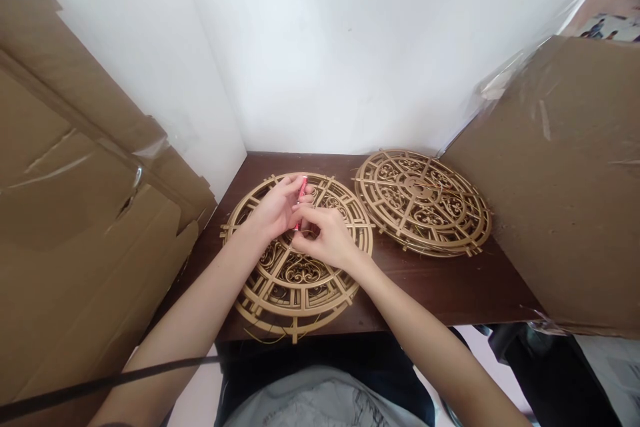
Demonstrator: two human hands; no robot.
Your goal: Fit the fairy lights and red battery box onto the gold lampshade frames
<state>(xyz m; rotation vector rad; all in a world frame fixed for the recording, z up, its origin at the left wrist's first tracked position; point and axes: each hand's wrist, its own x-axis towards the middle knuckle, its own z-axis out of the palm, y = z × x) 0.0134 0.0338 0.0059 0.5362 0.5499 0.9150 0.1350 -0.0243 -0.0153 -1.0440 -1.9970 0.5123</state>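
My left hand [285, 203] is closed around a slim red object [303, 188] with pale ends, held upright over the near stack of round golden lattice panels [295, 310]. Fingers cover much of the red object, so its kind is unclear. Close against it, my right hand [323, 233] is pinched, and a thin golden strand [311, 233] shows at its fingertips. Both hands hover above the centre of the top panel, whose middle they hide. Scrollwork fills the spaces between its rings and spokes.
A second stack of golden lattice panels [423, 193] lies on the dark brown table [400, 287] to the right. Cardboard sheets stand at the left [75, 213] and right [565, 180]. A white wall [350, 47] rises behind. A dark strap [115, 380] crosses at lower left.
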